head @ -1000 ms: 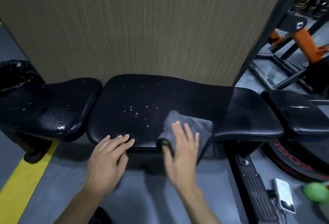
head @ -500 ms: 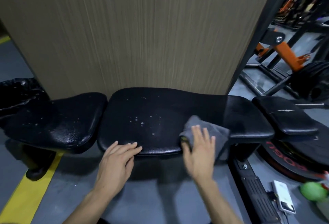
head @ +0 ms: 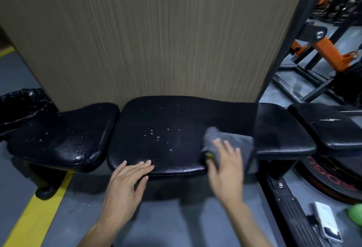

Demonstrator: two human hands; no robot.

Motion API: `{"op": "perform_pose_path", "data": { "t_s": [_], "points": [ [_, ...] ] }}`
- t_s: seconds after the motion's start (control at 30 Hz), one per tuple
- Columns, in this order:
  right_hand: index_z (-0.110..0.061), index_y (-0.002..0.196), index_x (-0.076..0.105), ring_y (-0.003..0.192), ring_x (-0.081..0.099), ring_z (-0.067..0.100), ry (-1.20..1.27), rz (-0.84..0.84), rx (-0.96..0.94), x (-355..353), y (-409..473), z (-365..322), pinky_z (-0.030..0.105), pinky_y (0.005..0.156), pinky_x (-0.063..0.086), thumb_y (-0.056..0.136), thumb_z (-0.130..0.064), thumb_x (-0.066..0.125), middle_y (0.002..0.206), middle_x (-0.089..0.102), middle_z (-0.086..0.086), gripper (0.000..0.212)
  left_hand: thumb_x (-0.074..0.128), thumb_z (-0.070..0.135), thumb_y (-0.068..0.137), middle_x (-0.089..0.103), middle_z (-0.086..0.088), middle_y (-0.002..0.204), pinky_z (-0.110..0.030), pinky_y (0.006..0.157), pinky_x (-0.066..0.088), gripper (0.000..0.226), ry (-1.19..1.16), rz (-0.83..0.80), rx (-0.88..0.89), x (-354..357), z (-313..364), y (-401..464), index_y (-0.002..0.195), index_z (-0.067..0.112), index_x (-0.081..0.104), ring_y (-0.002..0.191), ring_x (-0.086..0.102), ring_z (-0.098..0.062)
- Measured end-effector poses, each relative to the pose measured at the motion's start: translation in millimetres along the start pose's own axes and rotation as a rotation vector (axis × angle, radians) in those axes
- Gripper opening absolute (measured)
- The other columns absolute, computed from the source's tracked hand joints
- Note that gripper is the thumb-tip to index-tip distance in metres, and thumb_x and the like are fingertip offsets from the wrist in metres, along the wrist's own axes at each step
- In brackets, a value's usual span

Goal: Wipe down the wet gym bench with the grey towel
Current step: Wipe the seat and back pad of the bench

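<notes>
Right hand lies flat, fingers spread, pressing the towel onto the bench near its right end, hiding part of the cloth. Left hand rests open on the bench's front edge, grasping nothing; droplets bead mid-bench, left of the towel.

My left hand and right hand are bare, no rings or gloves; both forearms rise sleeveless from the lower frame, no watch.

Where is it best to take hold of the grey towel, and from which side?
Probably the grey towel at its flap draping over the bench front edge, pinched from the near side. The rest lies flat under the right hand.
</notes>
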State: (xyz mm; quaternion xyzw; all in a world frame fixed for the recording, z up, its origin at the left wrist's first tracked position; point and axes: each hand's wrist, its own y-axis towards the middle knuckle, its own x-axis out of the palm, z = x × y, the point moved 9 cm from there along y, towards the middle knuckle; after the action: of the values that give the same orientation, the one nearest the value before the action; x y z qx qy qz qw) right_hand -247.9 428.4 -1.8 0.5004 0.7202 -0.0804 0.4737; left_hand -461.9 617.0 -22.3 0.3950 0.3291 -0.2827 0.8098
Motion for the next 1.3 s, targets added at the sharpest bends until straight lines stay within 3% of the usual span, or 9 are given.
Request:
{"op": "perform_pose_path", "data": {
  "t_s": [0.1, 0.2, 0.37, 0.47, 0.67, 0.9, 1.0, 1.17, 1.3],
  "points": [
    [-0.02, 0.14, 0.053, 0.141, 0.039, 0.017, 0.023, -0.193, -0.397, 46.1, -53.2, -94.1, 0.039, 0.12, 0.02, 0.084, -0.037, 0.055, 0.148, 0.051, -0.006, 0.058, 0.052, 0.036, 0.088, 0.068, 0.024, 0.12, -0.036, 0.113, 0.035, 0.033, 0.005, -0.004, 0.031, -0.5, -1.5, 3.5, 0.111, 0.033, 0.075, 0.111, 0.062, 0.005],
    [-0.022, 0.144, 0.048, 0.145, 0.032, 0.01, -0.047, -0.341, -0.649, 44.3, -50.5, -87.2, 0.034, 0.121, 0.017, 0.081, -0.036, 0.058, 0.153, 0.044, -0.011, 0.066, 0.053, 0.039, 0.085, 0.068, 0.026, 0.116, -0.036, 0.114, 0.034, 0.032, -0.001, -0.001, 0.032, -3.5, -6.1, 7.4, 0.107, 0.035, 0.076, 0.107, 0.061, 0.007],
    [-0.02, 0.141, 0.053, 0.136, 0.048, 0.026, -0.06, -0.091, -0.095, -37.0, 42.8, 69.1, 0.033, 0.121, 0.02, 0.086, -0.039, 0.047, 0.144, 0.054, 0.002, 0.058, 0.052, 0.041, 0.089, 0.069, 0.022, 0.12, -0.036, 0.115, 0.033, 0.032, -0.022, 0.008, 0.041, -2.9, -4.2, 9.1, 0.109, 0.033, 0.075, 0.112, 0.059, 0.007],
    [-0.011, 0.138, 0.056, 0.137, 0.045, 0.029, -0.09, 0.04, 0.124, -33.1, 40.4, 72.8, 0.04, 0.121, 0.019, 0.087, -0.042, 0.044, 0.143, 0.056, 0.008, 0.061, 0.053, 0.038, 0.088, 0.069, 0.02, 0.119, -0.04, 0.114, 0.035, 0.031, -0.025, 0.017, 0.055, -3.4, -0.4, 11.0, 0.107, 0.031, 0.076, 0.109, 0.063, 0.002],
    [-0.02, 0.144, 0.049, 0.144, 0.036, 0.013, -0.085, -0.305, -0.515, 9.1, 3.0, -10.6, 0.035, 0.122, 0.02, 0.082, -0.025, 0.058, 0.15, 0.047, -0.007, 0.062, 0.055, 0.043, 0.091, 0.072, 0.018, 0.11, -0.044, 0.114, 0.037, 0.031, 0.019, 0.017, 0.041, -8.6, 10.5, 20.1, 0.106, 0.027, 0.077, 0.101, 0.065, -0.001],
    [-0.002, 0.133, 0.057, 0.125, 0.052, 0.043, -0.211, 0.04, 0.24, -83.4, 84.1, 156.6, 0.055, 0.111, 0.034, 0.087, -0.044, 0.038, 0.131, 0.06, 0.026, 0.065, 0.053, 0.044, 0.09, 0.073, 0.013, 0.112, -0.042, 0.113, 0.037, 0.035, 0.079, -0.018, 0.054, -2.6, 13.5, 22.7, 0.104, 0.024, 0.079, 0.098, 0.068, -0.009],
    [-0.009, 0.133, 0.057, 0.128, 0.051, 0.036, -0.25, 0.035, 0.059, -38.8, 59.5, 88.4, 0.049, 0.111, 0.031, 0.085, -0.041, 0.043, 0.135, 0.06, 0.014, 0.059, 0.053, 0.043, 0.09, 0.073, 0.014, 0.112, -0.037, 0.115, 0.035, 0.034, 0.082, -0.01, 0.035, -1.4, 16.2, 23.2, 0.103, 0.024, 0.079, 0.098, 0.066, -0.007],
    [-0.02, 0.144, 0.049, 0.145, 0.035, 0.013, -0.117, -0.301, -0.484, 1.3, 8.5, 12.5, 0.035, 0.122, 0.018, 0.088, -0.037, 0.049, 0.152, 0.046, -0.007, 0.058, 0.053, 0.043, 0.09, 0.073, 0.014, 0.112, -0.035, 0.116, 0.034, 0.035, 0.08, -0.003, 0.01, 0.3, 16.0, 22.3, 0.103, 0.024, 0.079, 0.097, 0.066, -0.006],
    [-0.018, 0.139, 0.055, 0.131, 0.051, 0.03, -0.209, -0.131, -0.1, -67.9, 77.3, 130.8, 0.035, 0.116, 0.026, 0.088, -0.046, 0.041, 0.14, 0.059, 0.01, 0.06, 0.051, 0.045, 0.091, 0.069, 0.019, 0.12, -0.027, 0.12, 0.024, 0.037, 0.038, -0.032, 0.02, 2.0, 16.8, 19.2, 0.112, 0.027, 0.076, 0.102, 0.06, 0.001]
  ]
}}
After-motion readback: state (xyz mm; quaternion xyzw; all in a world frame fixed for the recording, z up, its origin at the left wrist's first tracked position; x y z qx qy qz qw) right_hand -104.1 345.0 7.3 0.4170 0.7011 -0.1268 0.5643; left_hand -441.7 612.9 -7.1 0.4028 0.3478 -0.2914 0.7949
